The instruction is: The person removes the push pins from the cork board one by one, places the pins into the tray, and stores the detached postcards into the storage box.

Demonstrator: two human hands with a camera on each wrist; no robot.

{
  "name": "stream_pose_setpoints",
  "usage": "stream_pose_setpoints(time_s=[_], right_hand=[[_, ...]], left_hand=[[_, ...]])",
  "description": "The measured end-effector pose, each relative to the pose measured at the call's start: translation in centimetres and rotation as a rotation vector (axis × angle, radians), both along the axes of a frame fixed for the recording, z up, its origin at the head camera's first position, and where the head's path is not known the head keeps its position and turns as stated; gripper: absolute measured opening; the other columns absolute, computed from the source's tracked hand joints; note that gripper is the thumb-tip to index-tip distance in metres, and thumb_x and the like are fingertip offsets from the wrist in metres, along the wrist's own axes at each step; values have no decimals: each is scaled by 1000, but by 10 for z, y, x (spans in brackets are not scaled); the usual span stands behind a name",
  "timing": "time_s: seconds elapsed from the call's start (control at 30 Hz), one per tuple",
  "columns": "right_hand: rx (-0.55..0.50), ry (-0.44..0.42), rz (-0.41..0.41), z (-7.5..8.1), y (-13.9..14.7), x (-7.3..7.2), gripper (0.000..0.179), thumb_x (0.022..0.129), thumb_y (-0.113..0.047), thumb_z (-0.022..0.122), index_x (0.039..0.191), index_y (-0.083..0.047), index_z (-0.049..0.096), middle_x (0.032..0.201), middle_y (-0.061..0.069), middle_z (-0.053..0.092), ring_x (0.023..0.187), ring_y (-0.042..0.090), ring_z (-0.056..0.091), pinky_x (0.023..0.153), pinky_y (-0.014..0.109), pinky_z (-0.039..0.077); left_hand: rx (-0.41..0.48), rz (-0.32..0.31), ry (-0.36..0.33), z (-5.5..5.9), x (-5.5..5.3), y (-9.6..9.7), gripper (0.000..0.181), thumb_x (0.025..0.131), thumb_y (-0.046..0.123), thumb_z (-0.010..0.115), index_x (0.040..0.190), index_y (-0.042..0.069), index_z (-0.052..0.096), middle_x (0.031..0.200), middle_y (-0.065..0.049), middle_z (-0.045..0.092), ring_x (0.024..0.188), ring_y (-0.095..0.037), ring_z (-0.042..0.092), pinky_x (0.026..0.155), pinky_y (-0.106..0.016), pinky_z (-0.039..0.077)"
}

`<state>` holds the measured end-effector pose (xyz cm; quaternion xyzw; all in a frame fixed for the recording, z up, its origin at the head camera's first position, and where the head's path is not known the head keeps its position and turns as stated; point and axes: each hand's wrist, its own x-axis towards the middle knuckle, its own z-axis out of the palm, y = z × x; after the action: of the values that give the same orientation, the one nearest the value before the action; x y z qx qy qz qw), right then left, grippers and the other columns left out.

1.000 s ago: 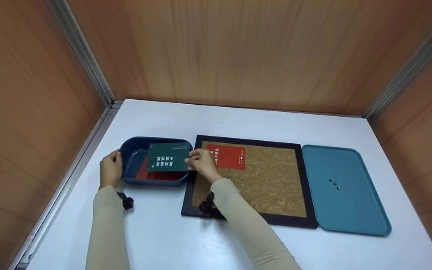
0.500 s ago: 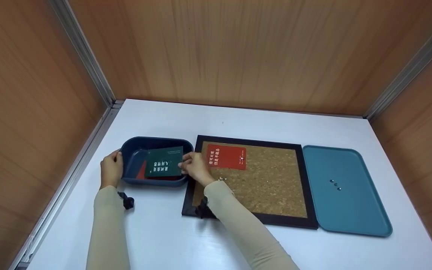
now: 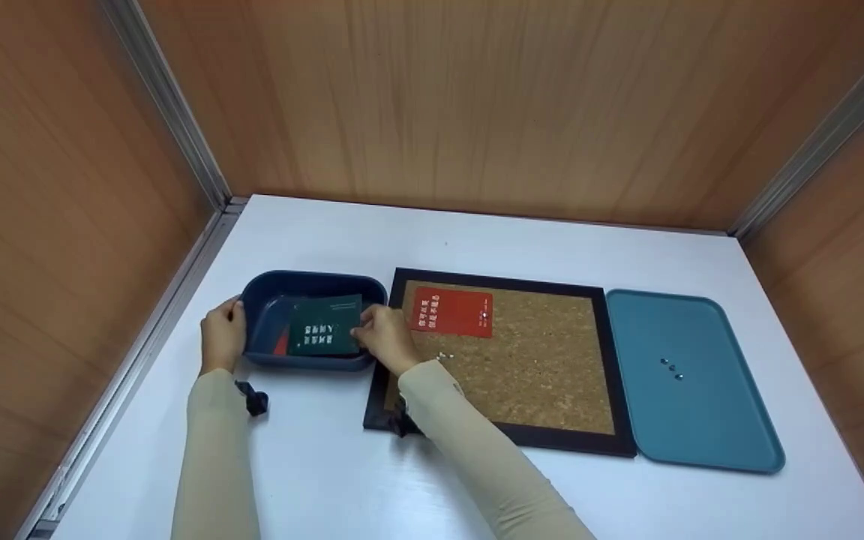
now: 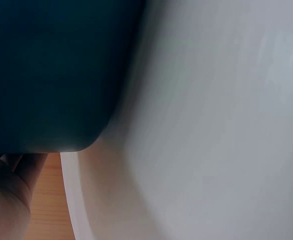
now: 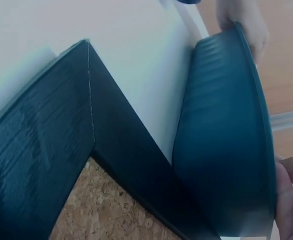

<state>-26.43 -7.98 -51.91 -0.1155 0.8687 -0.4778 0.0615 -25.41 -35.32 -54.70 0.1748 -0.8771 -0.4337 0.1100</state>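
At the left end of the dark blue plastic basin (image 3: pixel 304 363), my left hand (image 3: pixel 223 335) grips the rim; the left wrist view shows part of that hand (image 4: pixel 9 200) under the basin's edge. My right hand (image 3: pixel 389 337) reaches over the right rim and pinches the right edge of a green card (image 3: pixel 323 325) with white writing. This card lies low inside the basin, over a red card (image 3: pixel 281 344) that is mostly hidden. In the right wrist view my right fingers (image 5: pixel 286 200) are beyond the basin wall (image 5: pixel 221 130).
A black-framed cork board (image 3: pixel 544 375) adjoins the basin. On it lie a red card (image 3: pixel 452 312) with a shiny dot near its right edge and small white bits (image 3: pixel 444 356). At right, a teal tray (image 3: pixel 702 420) carries 3 small shiny pieces (image 3: pixel 672 368).
My right hand has moved left and slightly down, lowering the green card deeper into the basin over the red one. The left hand has stayed at the rim.
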Motion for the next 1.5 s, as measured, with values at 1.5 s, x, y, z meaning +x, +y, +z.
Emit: stream_pose_setpoints(time_s=[1.5], right_hand=[[-54, -102, 95, 2, 6, -2, 32, 88, -10, 69, 115, 7, 64, 85, 12, 72, 71, 14, 72, 61, 21, 58]], left_hand=[[24, -2, 0, -3, -1, 0, 43, 105, 20, 34, 136, -4, 50, 139, -24, 51, 133, -35, 45, 111, -47, 37]])
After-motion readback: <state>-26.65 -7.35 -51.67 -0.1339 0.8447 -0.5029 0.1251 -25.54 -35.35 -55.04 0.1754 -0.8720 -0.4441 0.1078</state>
